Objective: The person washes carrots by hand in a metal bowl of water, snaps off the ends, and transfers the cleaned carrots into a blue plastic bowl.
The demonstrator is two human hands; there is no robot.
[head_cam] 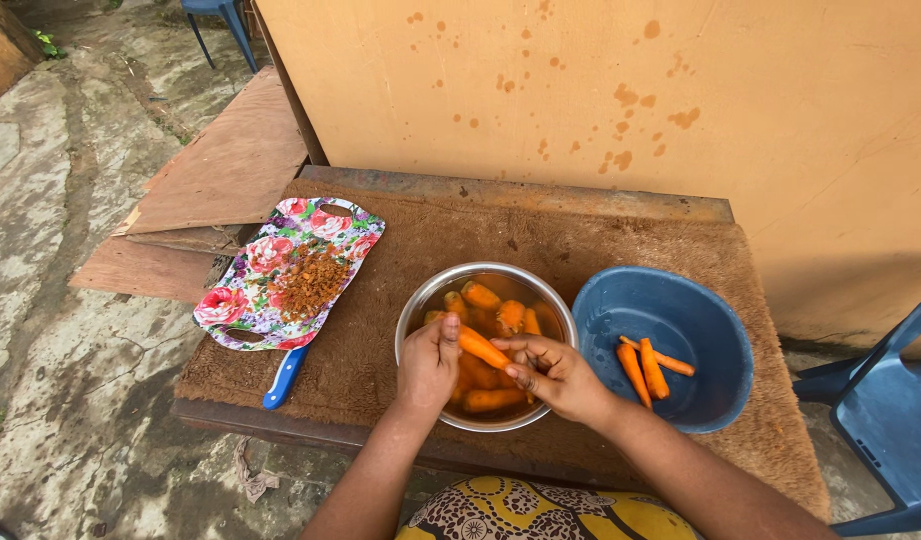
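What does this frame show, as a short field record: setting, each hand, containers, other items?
setting: outdoor table covered with brown matting, beside an orange wall
left hand: grip on a carrot over the steel bowl
right hand: open, fingers at the same carrot
steel bowl: water and peeled carrots
blue basin: three carrots
floral tray: heap of peelings
knife: blue handle, under the tray

Blue chair (886, 420) cut off at right edge; knife (284, 377) blade hidden beneath floral tray (243, 300); submerged carrots (493, 400) partly hidden behind both hands.
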